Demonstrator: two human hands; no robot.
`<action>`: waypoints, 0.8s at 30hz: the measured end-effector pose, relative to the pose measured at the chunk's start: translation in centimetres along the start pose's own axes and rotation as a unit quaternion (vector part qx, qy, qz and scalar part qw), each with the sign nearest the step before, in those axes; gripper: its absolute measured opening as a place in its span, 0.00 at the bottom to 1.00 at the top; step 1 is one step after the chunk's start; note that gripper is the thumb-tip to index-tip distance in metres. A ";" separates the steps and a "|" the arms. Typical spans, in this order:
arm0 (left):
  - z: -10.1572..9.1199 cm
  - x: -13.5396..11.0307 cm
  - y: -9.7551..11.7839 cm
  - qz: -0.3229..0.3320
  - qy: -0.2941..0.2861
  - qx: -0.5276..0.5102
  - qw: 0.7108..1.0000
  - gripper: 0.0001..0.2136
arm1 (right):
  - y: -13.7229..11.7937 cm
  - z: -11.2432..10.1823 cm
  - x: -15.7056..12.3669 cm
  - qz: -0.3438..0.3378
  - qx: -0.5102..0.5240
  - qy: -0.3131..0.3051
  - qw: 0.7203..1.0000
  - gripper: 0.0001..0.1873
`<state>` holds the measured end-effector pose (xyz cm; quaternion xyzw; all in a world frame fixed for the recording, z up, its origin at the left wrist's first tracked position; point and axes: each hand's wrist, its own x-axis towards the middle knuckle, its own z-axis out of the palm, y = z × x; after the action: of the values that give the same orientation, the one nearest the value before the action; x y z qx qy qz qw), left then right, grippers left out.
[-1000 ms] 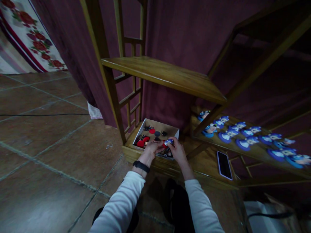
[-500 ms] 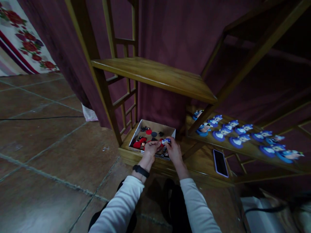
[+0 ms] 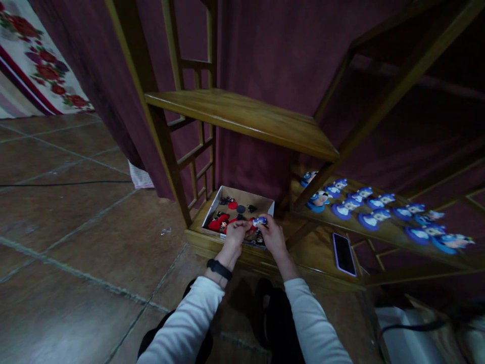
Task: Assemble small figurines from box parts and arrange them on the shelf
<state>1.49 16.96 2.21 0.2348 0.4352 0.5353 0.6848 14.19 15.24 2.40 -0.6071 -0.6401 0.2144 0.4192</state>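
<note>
Hardly anything has moved since half a second ago: both hands stay at the near edge of the white box [image 3: 243, 194], and only the view has shifted a little. The right hand [image 3: 273, 235] grasps a small blue and white figure [image 3: 259, 221] between thumb and fingertips, just above the box's near right corner. The left hand [image 3: 235, 233] is curled with its fingers bent inward, very close to the same figure at its 9 o'clock side; I cannot tell if it grips anything. A black wristband [image 3: 219, 269] sits on the left wrist.

Inside the box, red pieces [image 3: 216, 224] lie at 9 o'clock from the hands and black round pieces [image 3: 241, 209] at 11 o'clock. The box stands on the bottom shelf [image 3: 314, 253] of a wooden rack. On this shelf, at 3 o'clock from the hands and well apart, lies a phone [image 3: 344, 246] with its dark screen up. Beyond it, at 2 o'clock, a slanted shelf [image 3: 397, 235] carries rows of blue figures [image 3: 373, 216]. An upper shelf [image 3: 242, 115] hangs over the box at 12 o'clock.
</note>
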 end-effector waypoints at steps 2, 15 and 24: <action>-0.4 0.0 0.5 -0.024 -0.011 0.006 1.000 0.10 | -0.1 -0.2 -0.1 -0.015 -0.005 -0.014 1.000 0.14; -0.8 0.0 0.5 -0.079 -0.028 0.017 0.996 0.08 | -0.5 -0.5 -0.5 -0.034 -0.024 -0.044 0.998 0.15; 0.1 0.2 0.9 -0.098 -0.031 -0.026 0.994 0.07 | -0.3 0.2 0.6 -0.028 0.101 -0.008 0.994 0.22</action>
<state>1.12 17.48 2.88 0.1891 0.4206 0.4694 0.7530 13.93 15.84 2.67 -0.5417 -0.6349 0.2712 0.4794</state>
